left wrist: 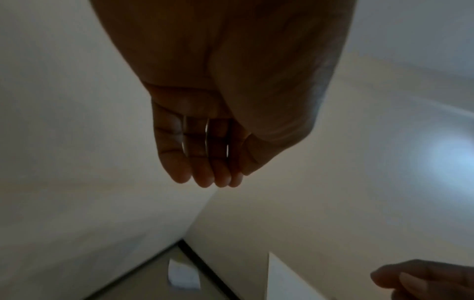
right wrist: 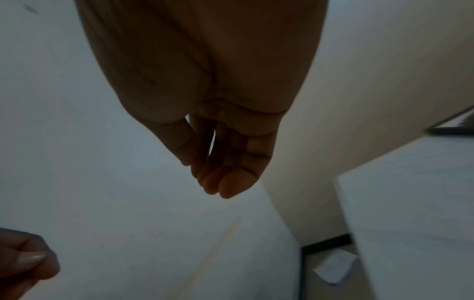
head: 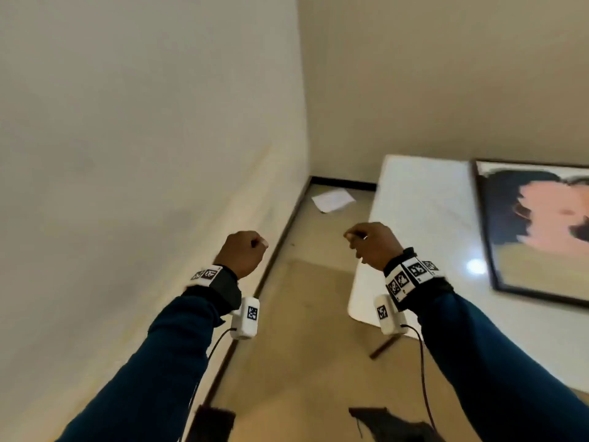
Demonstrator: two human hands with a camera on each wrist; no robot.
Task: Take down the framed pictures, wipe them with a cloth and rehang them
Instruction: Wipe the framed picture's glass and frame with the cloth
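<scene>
A dark-framed picture (head: 535,231) with a black and pink image lies flat on the white table (head: 414,218) at the right. One corner of the framed picture (right wrist: 456,125) shows in the right wrist view. My left hand (head: 245,253) is raised near the bare wall, fingers (left wrist: 205,162) loosely curled and holding nothing. My right hand (head: 369,244) hovers over the table's near left edge. Its fingers (right wrist: 225,172) are loosely curled too, and it holds nothing. Neither hand touches the picture, and no cloth is in view.
A bare cream wall (head: 127,154) fills the left and meets a second wall in the corner ahead. A white sheet of paper (head: 333,199) lies on the tan floor near that corner. A dark skirting runs along the wall. Dark objects (head: 382,419) sit at the bottom edge.
</scene>
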